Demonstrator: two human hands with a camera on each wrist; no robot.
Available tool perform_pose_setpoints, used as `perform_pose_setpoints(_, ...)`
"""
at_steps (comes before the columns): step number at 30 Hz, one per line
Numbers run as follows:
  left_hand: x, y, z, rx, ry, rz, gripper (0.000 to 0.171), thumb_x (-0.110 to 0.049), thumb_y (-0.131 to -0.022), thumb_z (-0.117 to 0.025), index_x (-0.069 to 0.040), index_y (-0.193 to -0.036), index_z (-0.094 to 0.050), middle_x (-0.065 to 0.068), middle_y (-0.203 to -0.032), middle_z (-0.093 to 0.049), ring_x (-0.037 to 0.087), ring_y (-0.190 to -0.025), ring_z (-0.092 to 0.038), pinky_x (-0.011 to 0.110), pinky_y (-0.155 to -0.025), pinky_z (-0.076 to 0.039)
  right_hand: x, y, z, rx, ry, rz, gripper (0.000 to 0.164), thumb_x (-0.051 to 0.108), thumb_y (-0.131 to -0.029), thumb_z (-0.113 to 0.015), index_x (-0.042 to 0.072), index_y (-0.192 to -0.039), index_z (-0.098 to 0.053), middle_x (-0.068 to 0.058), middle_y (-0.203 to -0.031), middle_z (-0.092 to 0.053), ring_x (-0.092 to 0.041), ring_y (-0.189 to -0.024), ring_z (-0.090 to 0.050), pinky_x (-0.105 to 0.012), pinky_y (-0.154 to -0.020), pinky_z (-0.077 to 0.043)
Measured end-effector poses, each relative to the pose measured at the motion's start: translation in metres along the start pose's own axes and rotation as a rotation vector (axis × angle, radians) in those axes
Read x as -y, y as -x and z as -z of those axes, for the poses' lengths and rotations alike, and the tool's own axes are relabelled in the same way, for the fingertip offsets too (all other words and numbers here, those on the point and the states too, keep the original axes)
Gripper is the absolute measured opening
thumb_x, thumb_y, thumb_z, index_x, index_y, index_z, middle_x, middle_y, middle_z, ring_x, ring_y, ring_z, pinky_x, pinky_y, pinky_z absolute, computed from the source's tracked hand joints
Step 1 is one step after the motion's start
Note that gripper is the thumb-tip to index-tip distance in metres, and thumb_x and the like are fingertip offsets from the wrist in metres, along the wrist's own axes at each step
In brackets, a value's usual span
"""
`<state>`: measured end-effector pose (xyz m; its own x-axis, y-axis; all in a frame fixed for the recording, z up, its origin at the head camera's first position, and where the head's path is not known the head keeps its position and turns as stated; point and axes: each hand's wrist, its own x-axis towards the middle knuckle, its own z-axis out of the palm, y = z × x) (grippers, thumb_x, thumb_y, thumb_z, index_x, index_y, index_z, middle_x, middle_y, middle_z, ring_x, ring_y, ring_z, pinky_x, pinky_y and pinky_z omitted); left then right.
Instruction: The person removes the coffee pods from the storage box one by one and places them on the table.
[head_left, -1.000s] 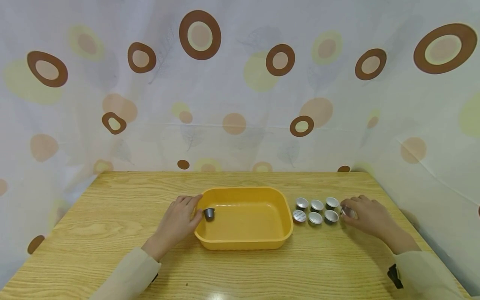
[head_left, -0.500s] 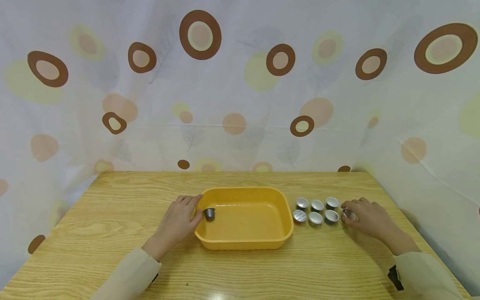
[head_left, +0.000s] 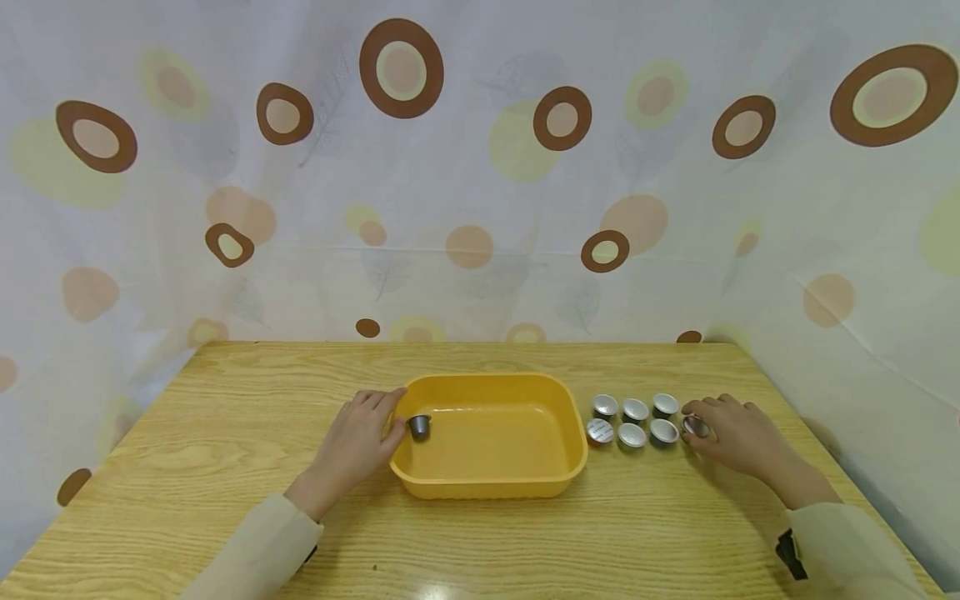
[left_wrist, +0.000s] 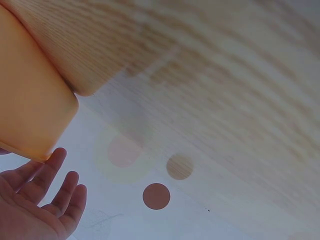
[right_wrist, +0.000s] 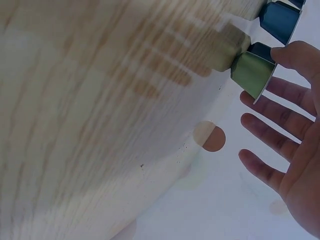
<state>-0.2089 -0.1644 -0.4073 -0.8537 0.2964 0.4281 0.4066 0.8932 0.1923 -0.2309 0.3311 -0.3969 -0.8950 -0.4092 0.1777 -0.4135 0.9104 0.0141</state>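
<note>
My left hand (head_left: 358,433) is at the left end of a yellow plastic tub (head_left: 487,489), thumb over the rim and fingers along its outer edge; the left wrist view shows the fingertips at the tub's rim (left_wrist: 25,153). A dark coffee capsule (head_left: 419,427) lies on its side inside the tub near that thumb. On the table's right, my right hand (head_left: 738,437) pinches a green coffee capsule (right_wrist: 252,74) between thumb and fingers by its lid edge. This capsule stands on the table, foil lid up, and its remaining fingers are spread.
Several foil-topped coffee capsules (head_left: 632,436) stand in two rows between the tub and my right hand. A dark blue capsule (right_wrist: 280,21) appears close by in the right wrist view. Behind the wooden table (head_left: 247,417) hangs a patterned cloth (head_left: 472,167).
The right hand has shifted very slightly at the green capsule, uncovering more of its lid. The left hand, tub and other capsules stay where they were.
</note>
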Motion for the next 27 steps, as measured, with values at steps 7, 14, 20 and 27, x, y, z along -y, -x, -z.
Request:
perform_pose_setpoints(7, 0.000, 0.000, 0.001, 0.006, 0.000, 0.004, 0.040, -0.024, -0.088, -0.053, -0.008, -0.125, -0.055, 0.004, -0.107, -0.065, 0.023, -0.104, -0.055, 0.039, -0.085, -0.046, 0.002, 0.000, 0.004, -0.002, 0.003, -0.005, 0.034, 0.028, -0.077, -0.068, 0.008, -0.104, -0.063, -0.010, -0.098, -0.065, -0.034, -0.091, -0.057, -0.055, -0.068, -0.044)
perform_pose_setpoints(14, -0.001, 0.000, 0.001, 0.008, 0.000, 0.007, 0.040, -0.023, -0.088, -0.053, -0.008, -0.125, -0.055, 0.004, -0.108, -0.065, 0.023, -0.104, -0.055, 0.040, -0.086, -0.046, 0.004, -0.003, 0.012, -0.033, -0.016, 0.001, 0.034, 0.026, -0.080, -0.066, 0.006, -0.108, -0.062, -0.013, -0.103, -0.064, -0.036, -0.093, -0.057, -0.054, -0.068, -0.043)
perform_pose_setpoints(20, -0.001, 0.000, 0.001, 0.010, -0.001, 0.011, 0.040, -0.023, -0.088, -0.054, -0.009, -0.125, -0.055, 0.004, -0.109, -0.065, 0.024, -0.104, -0.055, 0.040, -0.085, -0.046, 0.009, -0.009, 0.018, -0.070, -0.008, 0.035, 0.037, 0.026, -0.080, -0.068, 0.005, -0.110, -0.061, -0.016, -0.107, -0.062, -0.036, -0.096, -0.056, -0.056, -0.071, -0.043)
perform_pose_setpoints(27, -0.001, 0.000, 0.001, 0.011, 0.003, 0.014, 0.040, -0.023, -0.088, -0.054, -0.009, -0.125, -0.055, 0.004, -0.110, -0.065, 0.024, -0.105, -0.055, 0.040, -0.086, -0.046, 0.021, -0.018, 0.020, -0.104, 0.005, 0.077, 0.037, 0.026, -0.079, -0.068, 0.006, -0.109, -0.062, -0.015, -0.108, -0.063, -0.037, -0.100, -0.056, -0.059, -0.075, -0.043)
